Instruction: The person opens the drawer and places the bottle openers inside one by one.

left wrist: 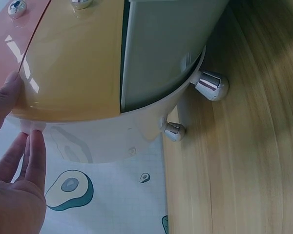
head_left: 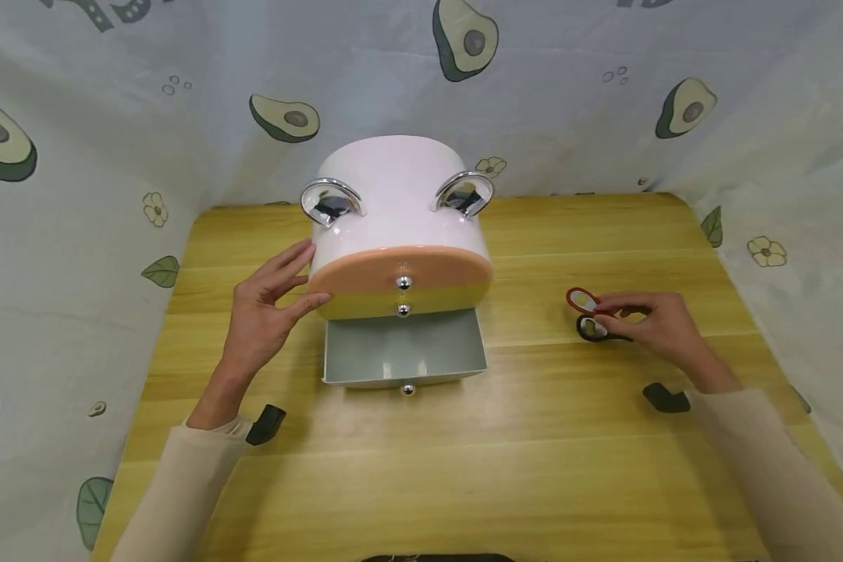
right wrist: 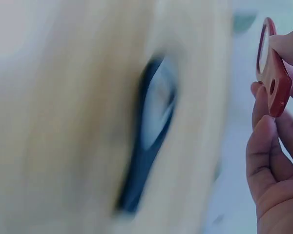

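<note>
Two hands at a small drawer chest on a wooden table.

The left hand (head_left: 263, 316) rests with relaxed, straight fingers against the chest's (head_left: 393, 211) left side, grasping nothing. The bottom drawer (head_left: 403, 355) is pulled out. To the right, well apart from the chest, the right hand (head_left: 656, 324) pinches a red ring (head_left: 580, 298) between its fingertips; a black ring (head_left: 593, 331) lies on the table (head_left: 534, 468) just beside it.

1 drawer box (head_left: 400, 226) w/ 3 drawers, 2 ring tags: red (head_left: 581, 298), black (head_left: 593, 329).
</note>
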The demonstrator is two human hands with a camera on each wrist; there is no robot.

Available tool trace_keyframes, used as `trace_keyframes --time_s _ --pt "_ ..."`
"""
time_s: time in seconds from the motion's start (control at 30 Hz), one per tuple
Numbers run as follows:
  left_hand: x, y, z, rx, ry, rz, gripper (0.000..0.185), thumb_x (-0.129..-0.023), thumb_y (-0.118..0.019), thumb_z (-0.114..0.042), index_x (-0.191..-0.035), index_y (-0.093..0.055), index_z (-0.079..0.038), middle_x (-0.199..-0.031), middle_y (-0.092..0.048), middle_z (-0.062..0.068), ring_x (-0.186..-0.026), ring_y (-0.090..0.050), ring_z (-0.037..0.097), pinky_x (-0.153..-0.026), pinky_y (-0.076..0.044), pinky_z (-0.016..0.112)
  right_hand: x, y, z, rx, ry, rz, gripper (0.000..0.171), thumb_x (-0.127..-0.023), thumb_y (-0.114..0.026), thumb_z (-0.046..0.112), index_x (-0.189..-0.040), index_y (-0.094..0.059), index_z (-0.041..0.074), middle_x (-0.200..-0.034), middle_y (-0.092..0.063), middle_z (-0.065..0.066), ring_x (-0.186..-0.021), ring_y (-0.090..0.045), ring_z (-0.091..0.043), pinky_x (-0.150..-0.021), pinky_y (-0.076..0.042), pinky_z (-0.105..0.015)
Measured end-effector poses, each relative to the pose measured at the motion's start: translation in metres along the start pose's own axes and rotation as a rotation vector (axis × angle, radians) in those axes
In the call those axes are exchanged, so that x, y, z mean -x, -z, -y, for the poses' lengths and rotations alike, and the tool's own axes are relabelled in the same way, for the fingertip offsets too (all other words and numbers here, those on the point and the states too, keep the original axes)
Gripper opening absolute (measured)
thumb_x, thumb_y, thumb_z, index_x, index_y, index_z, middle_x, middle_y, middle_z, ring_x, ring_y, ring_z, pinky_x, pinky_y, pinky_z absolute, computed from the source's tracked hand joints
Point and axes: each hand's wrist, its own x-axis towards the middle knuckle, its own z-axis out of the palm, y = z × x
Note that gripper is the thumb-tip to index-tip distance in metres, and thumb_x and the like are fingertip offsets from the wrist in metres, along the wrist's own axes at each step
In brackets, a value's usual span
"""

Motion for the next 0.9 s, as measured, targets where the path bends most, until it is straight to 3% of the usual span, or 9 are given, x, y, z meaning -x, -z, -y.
trace_keyframes --time_s 0.13,0.3,0.4,0.57,0.67,0.8,0.9 --pt "-0.002 0.0 -0.001 -0.006 0.001 0.002 0.063 -0.082 -0.078 0.003 -0.139 -0.06 -0.015 -0.148 -0.054 0.006 -0.131 -0.056 0.012 -0.1 -0.054 0.024 -0.004 -0.015 0.037 0.001 0.149 0.025 0.02 -0.077 -0.085 0.001 -0.093 -0.082 0.013 -0.103 -0.077 -0.011 -0.087 -0.063 0.011 -0.066 -0.051 -0.008" --pt "-0.003 -0.001 -0.003 -0.004 0.015 -0.001 0.062 -0.082 -0.078 0.004 -0.139 -0.06 -0.013 -0.148 -0.054 0.004 -0.131 -0.055 0.014 -0.099 -0.053 0.022 -0.009 -0.033 0.071 -0.015 0.319 0.071 0.025 -0.074 -0.086 -0.001 -0.09 -0.082 0.018 -0.102 -0.078 -0.007 -0.083 -0.065 0.009 -0.055 -0.049 -0.011" --pt "-0.003 -0.001 -0.003 0.003 0.022 0.0 0.062 -0.082 -0.078 0.004 -0.139 -0.06 -0.013 -0.148 -0.054 0.004 -0.132 -0.055 0.016 -0.099 -0.053 0.021 -0.011 -0.043 0.085 -0.036 0.369 0.103 0.027 -0.073 -0.087 0.0 -0.091 -0.082 0.018 -0.103 -0.078 -0.006 -0.085 -0.067 0.005 -0.052 -0.047 -0.013" --pt "-0.003 -0.001 -0.003 -0.008 0.028 0.006 0.062 -0.083 -0.078 0.002 -0.139 -0.06 -0.015 -0.148 -0.054 0.003 -0.132 -0.055 0.019 -0.1 -0.053 0.024 -0.012 -0.062 0.108 -0.079 0.425 0.187 0.026 -0.075 -0.086 0.0 -0.094 -0.082 0.017 -0.107 -0.077 -0.006 -0.093 -0.072 -0.008 -0.061 -0.052 -0.015" --pt "-0.003 0.0 -0.002 -0.017 0.026 0.003 0.062 -0.082 -0.079 0.001 -0.14 -0.06 -0.015 -0.149 -0.054 0.003 -0.132 -0.056 0.019 -0.1 -0.054 0.026 -0.017 -0.075 0.121 -0.084 0.449 0.253 0.024 -0.077 -0.083 0.001 -0.097 -0.082 0.015 -0.109 -0.076 -0.006 -0.094 -0.073 -0.016 -0.056 -0.051 -0.018" --pt "-0.001 0.0 -0.002 -0.013 0.027 -0.005 0.062 -0.082 -0.079 0.001 -0.14 -0.06 -0.015 -0.148 -0.054 0.003 -0.131 -0.056 0.018 -0.1 -0.054 0.024 -0.025 -0.089 0.134 -0.02 0.511 0.31 0.017 -0.079 -0.081 0.005 -0.095 -0.081 0.013 -0.108 -0.076 -0.006 -0.096 -0.072 -0.022 -0.057 -0.052 -0.025" --pt "0.0 0.0 -0.001 -0.009 0.026 -0.008 0.063 -0.082 -0.078 0.002 -0.14 -0.059 -0.015 -0.148 -0.054 0.001 -0.131 -0.056 0.018 -0.099 -0.053 0.024 -0.029 -0.094 0.14 0.039 0.556 0.321 0.014 -0.08 -0.081 0.008 -0.094 -0.081 0.012 -0.107 -0.076 -0.006 -0.098 -0.072 -0.022 -0.065 -0.057 -0.031"
